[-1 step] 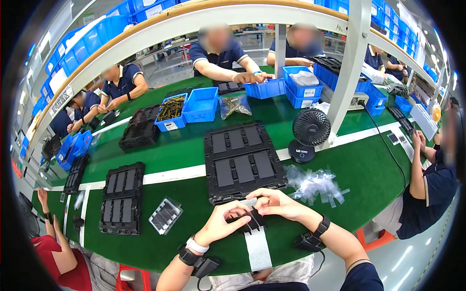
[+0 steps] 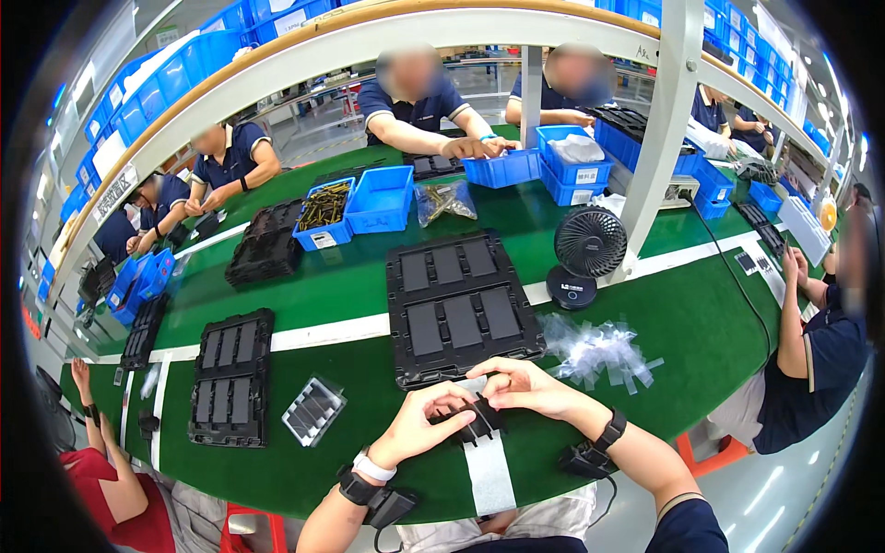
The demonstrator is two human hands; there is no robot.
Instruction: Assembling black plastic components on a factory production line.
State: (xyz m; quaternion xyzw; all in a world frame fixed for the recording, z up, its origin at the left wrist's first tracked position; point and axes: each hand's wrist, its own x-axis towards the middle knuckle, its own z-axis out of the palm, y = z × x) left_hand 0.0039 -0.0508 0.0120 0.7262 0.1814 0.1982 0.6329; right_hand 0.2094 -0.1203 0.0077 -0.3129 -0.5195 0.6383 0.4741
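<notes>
Near the front edge of the green table, my left hand (image 2: pixel 426 417) is closed on the left side of a small black part with thin parallel bars (image 2: pixel 480 422). From the right, my right hand (image 2: pixel 527 387) pinches at the top of that same part; its fingertips hide just where they touch. The part sits over a pale strip (image 2: pixel 490 475) running toward me. Right beyond my hands lies a large black tray (image 2: pixel 399 304) with dark grey rectangular pieces in its slots. Both wrists wear black bands.
Clear plastic slips (image 2: pixel 599 350) are piled to the right, below a black desk fan (image 2: pixel 590 244). On the left are a small clear tray (image 2: pixel 314 411) and another black tray (image 2: pixel 198 405). Blue bins (image 2: pixel 381 200) stand farther back beneath a white shelf frame (image 2: pixel 666 138). Co-workers sit around.
</notes>
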